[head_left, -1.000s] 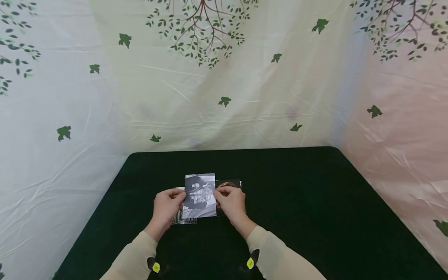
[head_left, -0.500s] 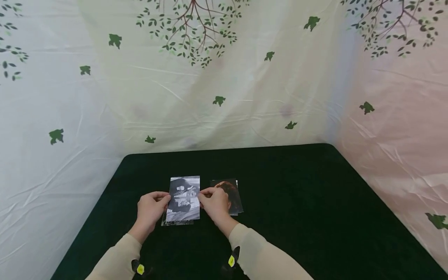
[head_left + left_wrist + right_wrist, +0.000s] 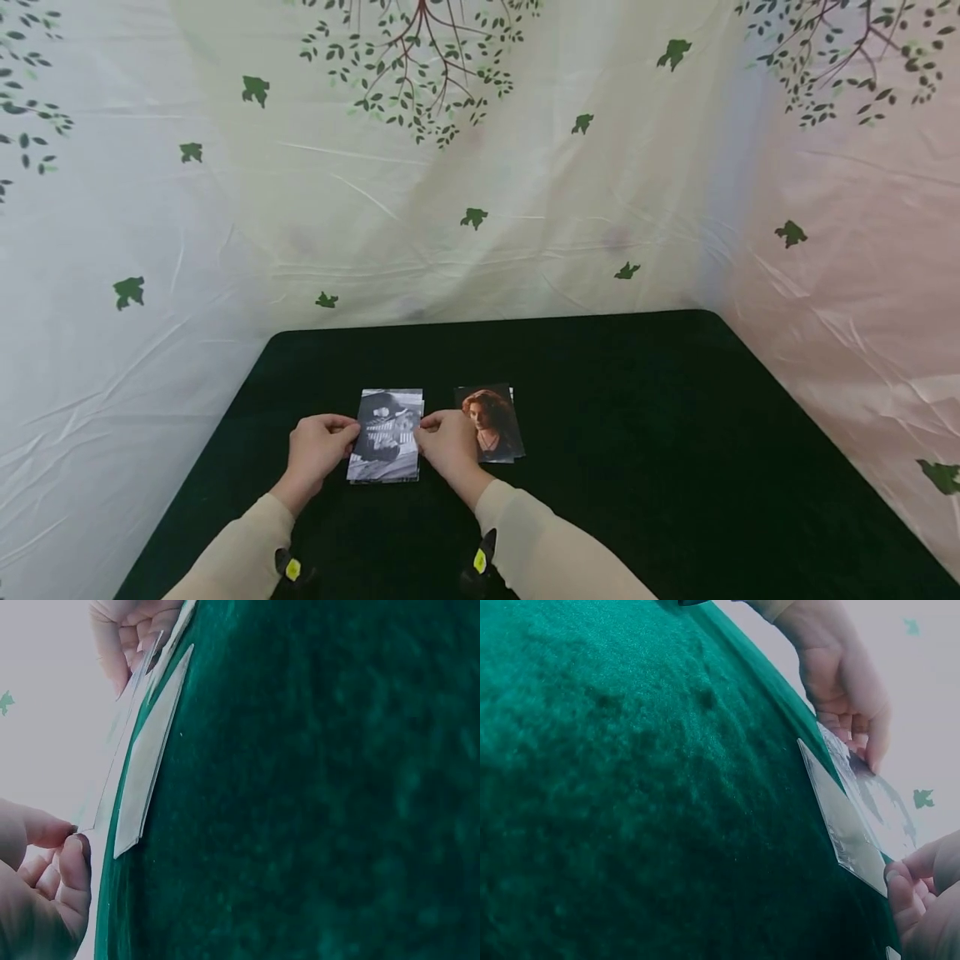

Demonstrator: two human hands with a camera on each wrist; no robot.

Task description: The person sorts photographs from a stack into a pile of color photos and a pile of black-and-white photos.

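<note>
A black-and-white photo [image 3: 386,437] is held by its two side edges, just above a small pile of photos [image 3: 146,772] on the dark green cloth. My left hand [image 3: 317,454] pinches its left edge between thumb and fingers. At the opposite edge, my right hand [image 3: 452,446] pinches it the same way. Both wrist views show a gap between the held photo [image 3: 874,799] and the pile. To the right lies a second pile, topped by a colour portrait photo [image 3: 491,421], partly hidden behind my right hand.
Dark green velvety cloth [image 3: 637,450] covers the table. Behind and at the sides hangs a pale curtain [image 3: 540,183] printed with branches and green leaf shapes. A dark band with a yellow marker [image 3: 480,561] sits at each wrist.
Both hands have carried the black-and-white photo left and then lowered it over the left pile. The portrait photo at the right has come into fuller view.
</note>
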